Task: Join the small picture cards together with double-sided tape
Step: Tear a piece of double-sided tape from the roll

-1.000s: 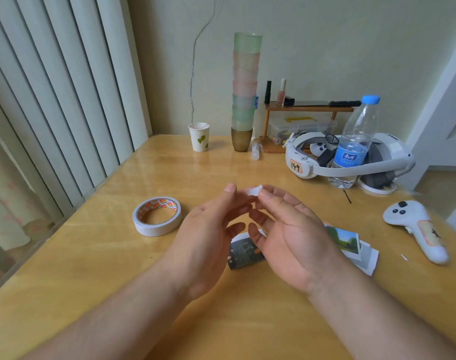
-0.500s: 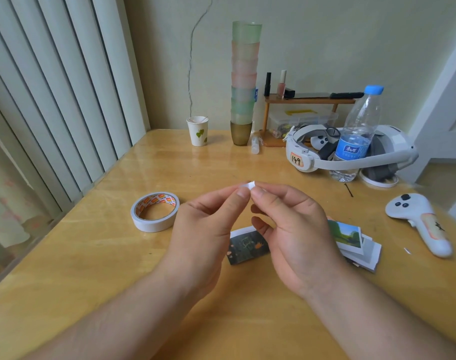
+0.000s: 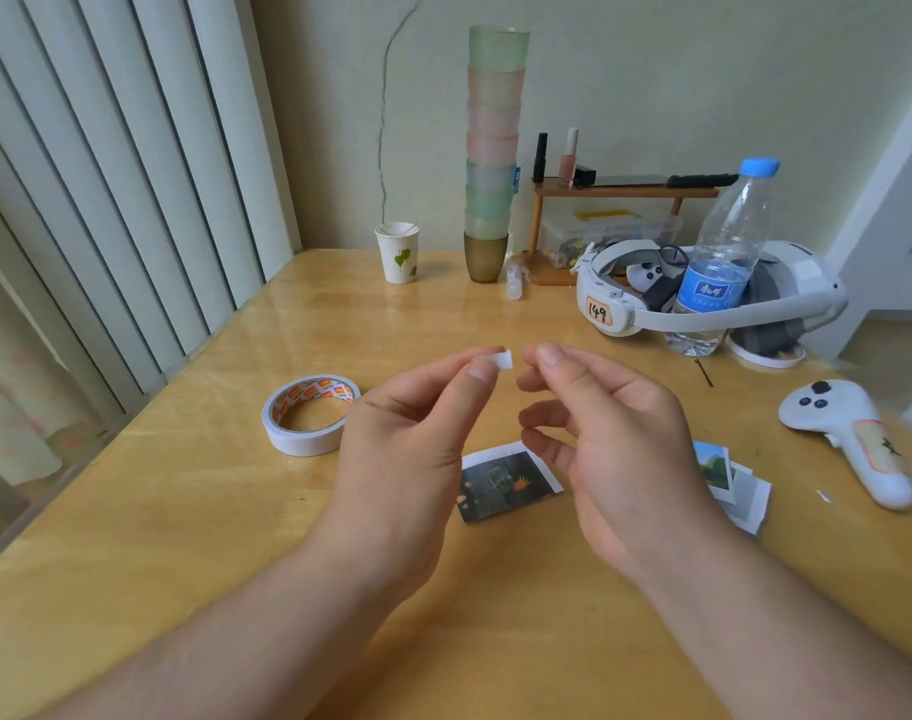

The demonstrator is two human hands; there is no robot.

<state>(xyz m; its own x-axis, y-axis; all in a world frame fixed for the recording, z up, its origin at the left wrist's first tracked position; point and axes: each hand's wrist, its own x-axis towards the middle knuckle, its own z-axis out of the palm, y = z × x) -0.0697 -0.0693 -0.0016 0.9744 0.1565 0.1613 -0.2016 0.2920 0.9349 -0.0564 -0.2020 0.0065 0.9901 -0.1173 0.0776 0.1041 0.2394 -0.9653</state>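
At mid-frame, above the wooden table [image 3: 184, 511], the left hand [image 3: 407, 449] is pinching a small white scrap of double-sided tape [image 3: 501, 362] between thumb and forefinger. The right hand [image 3: 615, 439] is hovering just beside it, fingers loosely curled and grasping nothing. No cards are looking joined yet: one dark picture card [image 3: 506, 483] is lying alone below the hands, and a loose pile of cards [image 3: 734, 480] is sitting at lower right. The tape roll [image 3: 308, 415] is resting at centre left.

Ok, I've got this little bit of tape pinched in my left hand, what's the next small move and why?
Probably lower the tape piece onto the dark card below your hands and press it down. Your left hand alone pinches it; the right hand is apart, and that card's face looks bare.
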